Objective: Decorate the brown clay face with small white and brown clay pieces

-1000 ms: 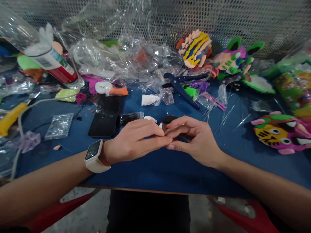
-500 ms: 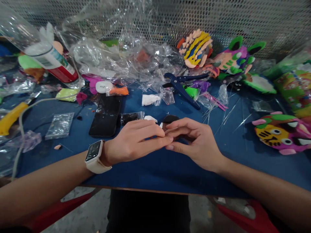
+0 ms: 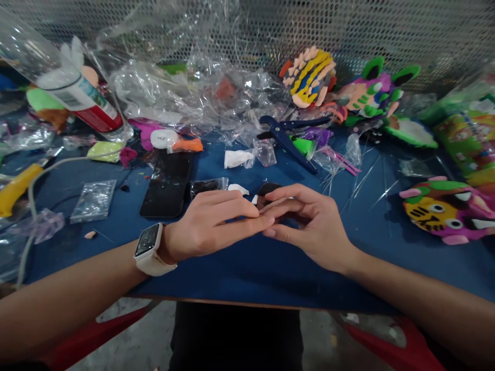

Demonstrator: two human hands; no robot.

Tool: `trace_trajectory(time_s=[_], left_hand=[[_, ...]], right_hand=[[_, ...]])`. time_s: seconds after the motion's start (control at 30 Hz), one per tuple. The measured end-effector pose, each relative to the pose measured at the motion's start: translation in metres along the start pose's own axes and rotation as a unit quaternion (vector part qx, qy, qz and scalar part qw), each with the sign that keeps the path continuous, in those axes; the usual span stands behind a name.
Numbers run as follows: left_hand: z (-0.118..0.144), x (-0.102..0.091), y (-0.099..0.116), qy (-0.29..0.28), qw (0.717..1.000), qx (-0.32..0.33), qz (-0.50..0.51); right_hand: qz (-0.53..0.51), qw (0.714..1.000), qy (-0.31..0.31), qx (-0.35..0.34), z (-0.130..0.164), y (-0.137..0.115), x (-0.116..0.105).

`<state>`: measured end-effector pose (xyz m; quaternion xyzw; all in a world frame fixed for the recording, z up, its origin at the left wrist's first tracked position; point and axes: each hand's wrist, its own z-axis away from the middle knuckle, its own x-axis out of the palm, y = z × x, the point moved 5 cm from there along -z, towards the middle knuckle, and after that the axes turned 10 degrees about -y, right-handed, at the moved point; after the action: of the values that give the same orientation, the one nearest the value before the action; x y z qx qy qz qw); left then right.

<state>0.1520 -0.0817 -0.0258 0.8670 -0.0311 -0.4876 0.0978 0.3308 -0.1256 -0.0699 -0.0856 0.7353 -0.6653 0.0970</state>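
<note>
Clutter runs across the blue table: one red-and-white tube, one black phone, one blue pair of pliers, one tiger-faced clay figure. At centre, the left hand, one white watch on its wrist, meets the right hand fingertip to fingertip; whether they pinch anything cannot be told. Perforated metal mesh backs the table.

Print on the tube and green packet is too blurred to read.
</note>
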Motion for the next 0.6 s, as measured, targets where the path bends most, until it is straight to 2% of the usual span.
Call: trace_trajectory(time_s=[0.17,0.27,0.6], left_hand=[[-0.002,0.007,-0.001,-0.052,0.998,0.022,-0.016],[-0.003,0.011,-0.003,-0.072,0.997,0.014,-0.002],[-0.005,0.002,-0.002,-0.028,0.999,0.034,0.015]], right_hand=[[0.048,0.998,0.008,-0.040,0.001,-0.006,-0.001],[0.070,0.996,-0.003,-0.057,0.001,-0.009,0.001],[0.041,0.998,-0.027,-0.027,0.001,-0.003,0.003]])
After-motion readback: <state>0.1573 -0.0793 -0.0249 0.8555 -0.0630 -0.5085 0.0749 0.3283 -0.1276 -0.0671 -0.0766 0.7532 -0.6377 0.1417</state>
